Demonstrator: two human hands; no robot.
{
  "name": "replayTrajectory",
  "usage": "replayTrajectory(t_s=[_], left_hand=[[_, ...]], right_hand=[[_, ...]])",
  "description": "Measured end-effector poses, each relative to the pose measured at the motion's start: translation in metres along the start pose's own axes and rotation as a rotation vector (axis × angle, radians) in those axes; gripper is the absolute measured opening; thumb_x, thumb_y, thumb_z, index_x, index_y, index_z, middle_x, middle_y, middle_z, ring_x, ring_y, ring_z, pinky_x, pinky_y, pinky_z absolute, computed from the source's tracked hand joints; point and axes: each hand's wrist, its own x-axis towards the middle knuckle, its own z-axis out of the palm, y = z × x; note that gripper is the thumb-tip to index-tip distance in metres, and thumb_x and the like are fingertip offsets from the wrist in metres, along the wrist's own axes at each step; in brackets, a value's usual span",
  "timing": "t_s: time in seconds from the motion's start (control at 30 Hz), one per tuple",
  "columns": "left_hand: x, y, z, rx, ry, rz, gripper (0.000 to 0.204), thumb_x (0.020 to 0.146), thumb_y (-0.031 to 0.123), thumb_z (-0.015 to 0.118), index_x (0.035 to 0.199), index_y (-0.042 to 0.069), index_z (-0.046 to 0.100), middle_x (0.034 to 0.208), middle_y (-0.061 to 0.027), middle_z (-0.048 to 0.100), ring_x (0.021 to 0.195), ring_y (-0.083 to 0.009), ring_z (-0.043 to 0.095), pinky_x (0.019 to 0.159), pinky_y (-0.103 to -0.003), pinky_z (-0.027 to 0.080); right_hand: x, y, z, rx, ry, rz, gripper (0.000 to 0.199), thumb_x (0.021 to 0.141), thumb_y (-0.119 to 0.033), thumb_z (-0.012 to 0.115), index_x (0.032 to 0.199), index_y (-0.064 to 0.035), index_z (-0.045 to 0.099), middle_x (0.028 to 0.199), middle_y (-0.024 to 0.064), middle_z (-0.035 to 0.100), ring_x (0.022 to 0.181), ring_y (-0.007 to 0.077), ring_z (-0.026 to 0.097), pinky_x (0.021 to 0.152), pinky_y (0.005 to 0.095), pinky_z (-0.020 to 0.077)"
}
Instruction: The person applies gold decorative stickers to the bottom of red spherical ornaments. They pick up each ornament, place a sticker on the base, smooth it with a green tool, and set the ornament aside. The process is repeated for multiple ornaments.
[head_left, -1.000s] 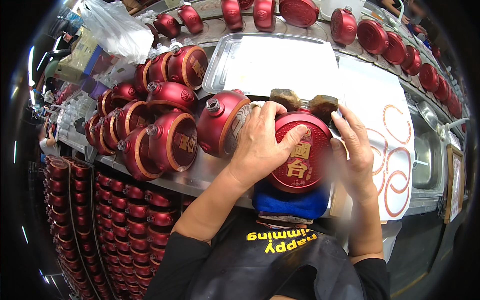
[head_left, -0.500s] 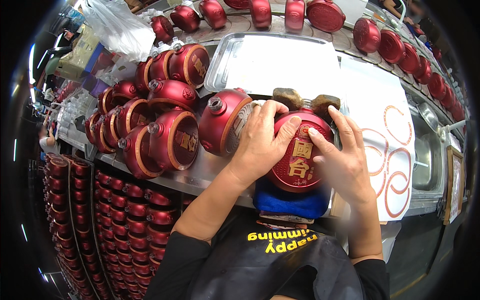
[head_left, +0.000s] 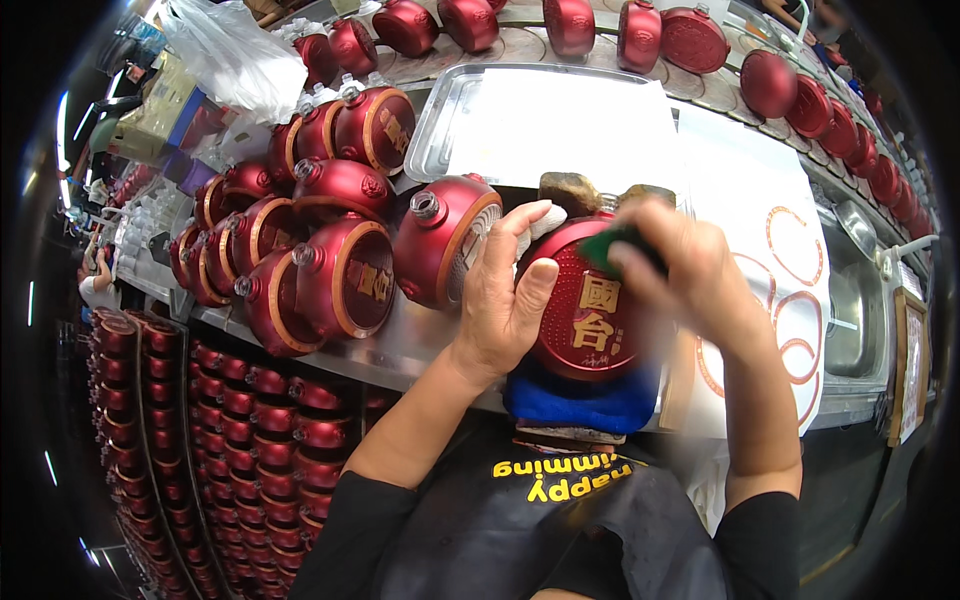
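Note:
A round, flat red bottle (head_left: 565, 325) with gold characters on its face lies tilted on a folded blue cloth (head_left: 580, 400) in front of me, its neck pointing away. My left hand (head_left: 497, 300) stands along the bottle's left edge, fingers stretched out and thumb tip at the rim. Something white (head_left: 545, 222), perhaps cloth or a finger wrap, is by its fingertips. Blurred by motion, my right hand (head_left: 685, 265) grips a dark green flat piece (head_left: 612, 248) against the upper face of the bottle. Two brown blocks (head_left: 570, 190) flank the bottle's neck.
More red bottles (head_left: 345, 285) crowd the steel bench at left. Behind stands a metal tray (head_left: 432, 140) with white paper. Orange ring-shaped stickers (head_left: 795, 245) lie on a white sheet at right, beside a sink (head_left: 855, 335). Bottles line a curved conveyor (head_left: 480, 55) at the back.
My right hand now has the green piece and has moved onto the bottle's upper face. My left thumb has slid left off the characters. Bottles on the conveyor have shifted right.

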Motion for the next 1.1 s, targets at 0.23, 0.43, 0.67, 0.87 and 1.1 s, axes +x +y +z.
replayTrajectory(t_s=[0.23,0.43,0.67,0.87,1.1], left_hand=[[0.012,0.0,-0.014,0.278,-0.221,0.299,0.077,0.106,0.062,0.044,0.156,0.003,0.046,0.139,-0.0143,0.065,0.132,-0.0363,0.046,0.116,-0.046,0.031],[0.002,0.009,-0.01,0.657,-0.451,0.563,0.06,0.105,0.061,0.038,0.142,0.023,0.065,0.129,0.0024,0.072,0.14,-0.0254,0.046,0.124,-0.055,0.008],[-0.072,0.023,-0.01,0.625,-0.369,0.512,0.04,0.098,0.038,0.066,0.134,0.02,0.071,0.124,0.001,0.075,0.134,-0.0227,0.05,0.123,-0.052,0.016],[-0.094,-0.003,-0.004,0.474,-0.029,0.153,0.108,0.086,0.042,0.081,0.162,-0.006,0.02,0.154,-0.0274,0.044,0.137,-0.0429,0.042,0.119,-0.058,0.022],[-0.094,-0.019,0.006,0.326,-0.08,0.01,0.119,0.087,0.05,0.079,0.164,-0.008,0.009,0.158,-0.0294,0.04,0.142,-0.0429,0.042,0.119,-0.054,0.024]], right_hand=[[-0.043,-0.001,0.025,-0.291,0.08,-0.362,0.02,0.079,-0.015,0.071,0.099,-0.0153,0.072,0.093,0.0013,0.059,0.081,0.0201,0.056,0.077,0.0393,0.0428],[-0.109,-0.018,0.005,0.029,-0.195,-0.171,0.021,0.075,-0.011,0.082,0.094,-0.0132,0.073,0.083,0.0007,0.061,0.078,0.0197,0.059,0.078,0.04,0.0416],[-0.037,-0.019,0.006,-0.023,0.227,-0.088,0.023,0.08,-0.001,0.078,0.102,-0.0068,0.074,0.085,0.0053,0.063,0.076,0.0231,0.061,0.072,0.0353,0.0462],[-0.028,-0.041,0.001,0.203,-0.233,-0.378,0.025,0.075,-0.008,0.083,0.099,-0.0138,0.077,0.086,0.0007,0.067,0.081,0.0186,0.063,0.082,0.0394,0.0458],[-0.055,-0.031,0.013,-0.143,-0.066,-0.397,0.021,0.074,-0.008,0.081,0.092,-0.0137,0.073,0.088,-0.0016,0.063,0.079,0.0166,0.062,0.081,0.0414,0.0431]])
